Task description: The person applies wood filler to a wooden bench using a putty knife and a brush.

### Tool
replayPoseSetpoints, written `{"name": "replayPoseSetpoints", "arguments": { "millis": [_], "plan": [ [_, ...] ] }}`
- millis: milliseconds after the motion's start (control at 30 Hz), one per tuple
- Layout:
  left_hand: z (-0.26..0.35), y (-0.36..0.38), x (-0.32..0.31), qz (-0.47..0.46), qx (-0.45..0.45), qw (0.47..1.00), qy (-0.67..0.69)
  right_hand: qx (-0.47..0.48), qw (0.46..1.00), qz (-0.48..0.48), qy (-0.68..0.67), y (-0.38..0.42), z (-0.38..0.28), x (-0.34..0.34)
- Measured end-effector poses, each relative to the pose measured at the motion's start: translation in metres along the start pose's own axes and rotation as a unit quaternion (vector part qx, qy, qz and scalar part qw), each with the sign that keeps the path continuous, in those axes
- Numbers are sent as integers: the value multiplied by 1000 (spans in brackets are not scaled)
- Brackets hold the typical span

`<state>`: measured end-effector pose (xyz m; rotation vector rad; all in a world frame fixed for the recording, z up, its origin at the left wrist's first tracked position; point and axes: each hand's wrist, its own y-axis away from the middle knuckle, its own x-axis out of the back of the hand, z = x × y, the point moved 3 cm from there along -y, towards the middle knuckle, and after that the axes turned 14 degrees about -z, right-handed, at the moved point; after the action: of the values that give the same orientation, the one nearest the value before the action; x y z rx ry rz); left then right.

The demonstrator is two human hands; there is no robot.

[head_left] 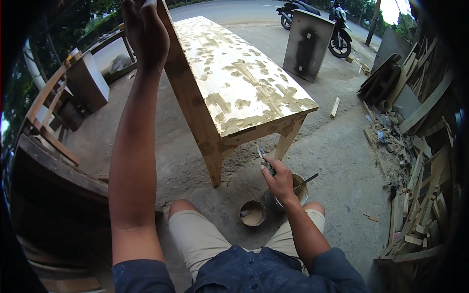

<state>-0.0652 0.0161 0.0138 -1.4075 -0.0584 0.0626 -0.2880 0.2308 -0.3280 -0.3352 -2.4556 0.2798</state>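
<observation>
My left hand (145, 36) is raised at the top edge of the view, beside the upright wooden board (188, 88) of a table-like piece. Its fingers curl closed, with something pale at their tips; the frame edge cuts off what they hold. My right hand (279, 180) pinches a small putty knife (260, 152), blade pointing up, near the table's front end. Brown filler patches cover the pale tabletop (229, 78). Below my right hand stands a bucket (304, 193) with a stick leaning in it. A smaller pot (252, 213) of beige paste sits beside it.
Scrap wood (420, 195) is heaped along the right side. A grey-stained panel (309, 44) stands behind the table, with a motorbike (340, 36) near the road. At left are a wooden frame (49, 105) and a cabinet (88, 80). A wood offcut (334, 107) lies on the concrete.
</observation>
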Motion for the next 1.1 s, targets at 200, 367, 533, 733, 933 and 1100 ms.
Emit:
{"name": "replayPoseSetpoints", "arguments": {
  "millis": [200, 367, 533, 733, 933, 1100],
  "plan": [
    [1, 0, 0, -6, -4, 1000, -20, 6, 1000, -17, 9, -2, -3, -2],
    [-3, 0, -1, -10, -19, 999, 34, -8, 999, -41, -16, 3, -1, -13],
    [-9, -1, 2, -25, 11, 999, 47, -10, 998, -50, -26, 7, -1, -14],
    [5, -1, 3, -21, -41, 995, -87, 11, 998, -57, -32, 11, 6, -20],
    [8, 0, 1, -14, -30, 993, -111, 7, 993, -97, -69, 28, 27, -43],
    [12, -2, -1, -37, 8, 996, -85, -27, 984, -134, -117, 61, 64, -78]
  ]
}}
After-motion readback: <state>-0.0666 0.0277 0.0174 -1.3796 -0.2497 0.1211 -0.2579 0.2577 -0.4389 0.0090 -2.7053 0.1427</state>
